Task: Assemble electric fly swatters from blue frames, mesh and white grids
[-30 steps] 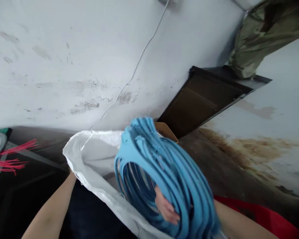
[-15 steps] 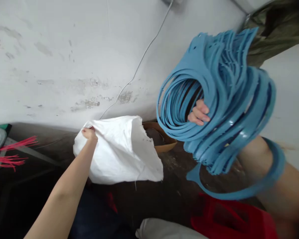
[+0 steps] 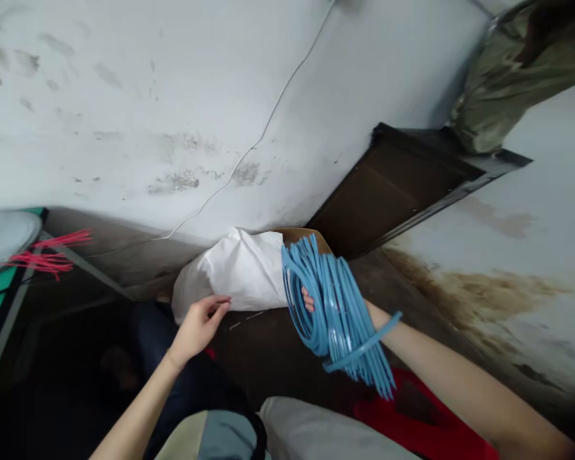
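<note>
In the head view my right hand is closed around a thick bundle of blue plastic loops, its fingertips showing through the ring openings. One loop hangs over my forearm. A white woven sack lies against the foot of the wall, and the bundle overlaps its right end. My left hand is in front of the sack's near side, fingers loosely bent, with a gap between thumb and forefinger. Nothing shows in it. Whether its fingertips touch the sack cannot be made out.
Behind the sack stands a cardboard box. A dark brown panel leans in the corner, under camouflage cloth. Red strands stick out from a green-topped table at left. Something red lies below my right arm.
My left hand has let go of the sack and moved right and down. The sack has sunk lower. My right hand has brought the blue loops down and left, to the sack's right end.
</note>
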